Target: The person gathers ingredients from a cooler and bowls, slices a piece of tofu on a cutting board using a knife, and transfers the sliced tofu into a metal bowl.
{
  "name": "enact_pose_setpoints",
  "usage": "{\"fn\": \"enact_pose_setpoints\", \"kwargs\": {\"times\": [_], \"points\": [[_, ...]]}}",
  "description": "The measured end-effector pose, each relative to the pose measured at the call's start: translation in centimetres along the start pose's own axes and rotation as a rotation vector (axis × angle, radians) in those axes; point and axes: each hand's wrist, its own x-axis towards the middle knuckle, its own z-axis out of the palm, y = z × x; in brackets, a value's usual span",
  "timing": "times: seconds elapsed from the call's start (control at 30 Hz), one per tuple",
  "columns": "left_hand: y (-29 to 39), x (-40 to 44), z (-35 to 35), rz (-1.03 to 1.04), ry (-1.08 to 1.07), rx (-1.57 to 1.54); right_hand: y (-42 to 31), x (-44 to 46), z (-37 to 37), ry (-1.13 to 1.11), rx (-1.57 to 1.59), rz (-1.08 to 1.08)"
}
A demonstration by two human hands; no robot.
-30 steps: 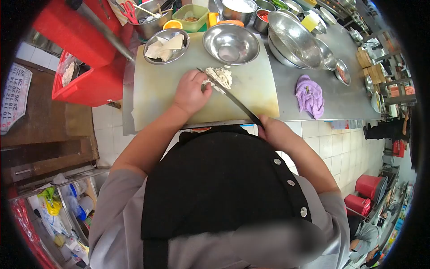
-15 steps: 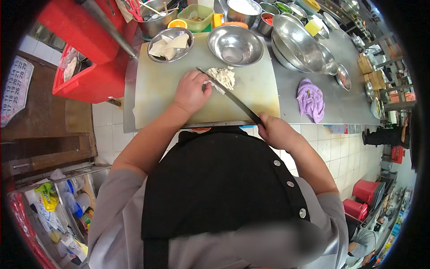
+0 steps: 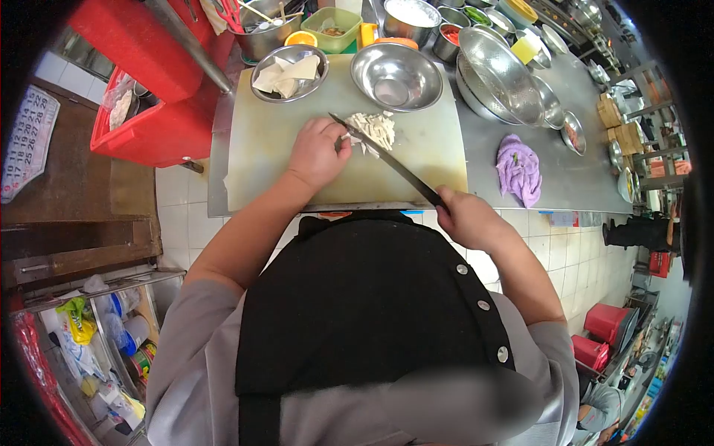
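Note:
My right hand (image 3: 474, 220) grips the handle of a long dark kitchen knife (image 3: 401, 169), its blade slanting up and left across the cutting board (image 3: 268, 156). Beside the blade tip, my left hand (image 3: 320, 151) is closed with curled fingers, pressing on white food whose pieces are mostly hidden. To the right of the blade lies a heap of thin white strips (image 3: 376, 129). Behind it stand a steel bowl (image 3: 396, 87) with nothing visible inside and another steel bowl (image 3: 306, 92) of flat white slices (image 3: 288, 75).
A purple cloth (image 3: 518, 169) lies on the steel counter (image 3: 573, 175), right of the board. Behind it are a large steel colander (image 3: 500, 74) and several bowls. A red bin (image 3: 160, 123) stands left. Half an orange (image 3: 301, 38) sits at the back, and another person (image 3: 639, 233) stands far right.
The view has shifted slightly, moving the board and bowls a little to the right in frame. Both hands keep nearly the same places, and the knife's angle is about unchanged.

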Motion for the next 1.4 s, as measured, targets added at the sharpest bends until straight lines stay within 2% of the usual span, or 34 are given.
{"fn": "enact_pose_setpoints", "kwargs": {"times": [0.13, 0.27, 0.53, 0.67, 0.8, 0.87, 0.93, 1.07, 1.17, 1.4], "points": [[0.3, 0.2, -0.2, -0.042, -0.009, 0.007, 0.0, -1.3, -0.9, 0.06, 0.005, -0.054], [0.1, -0.1, -0.2, -0.027, -0.025, 0.027, 0.4, 0.5, 1.1, -0.018, 0.063, -0.009], [0.2, -0.3, -0.7, -0.063, -0.027, 0.003, -0.8, -1.3, -1.6, 0.043, 0.013, -0.06], [-0.3, -0.4, -0.6, -0.037, -0.059, -0.004, -0.3, 0.1, 0.6, -0.048, 0.062, 0.007], [0.2, -0.1, -1.6, -0.065, -0.049, -0.005, -0.5, -0.7, -0.7, 0.009, 0.033, -0.019], [2.1, 1.1, -3.4, -0.078, -0.016, -0.032, -0.5, -1.6, -1.9, 0.108, -0.016, -0.05], [4.5, 2.6, -4.2, 0.049, -0.061, -0.069, -0.5, -2.2, -2.7, 0.248, -0.061, -0.092], [5.8, 4.4, -2.1, 0.361, -0.192, -0.075, -2.3, -1.5, -4.9, 0.258, -0.162, -0.066], [4.6, 5.2, -0.4, 0.471, -0.235, 0.015, -2.4, -1.7, -6.1, 0.28, -0.202, -0.085], [3.6, 5.1, -0.4, 0.426, -0.251, 0.125, -1.5, -7.4, -8.3, 0.367, -0.188, -0.03]]}}
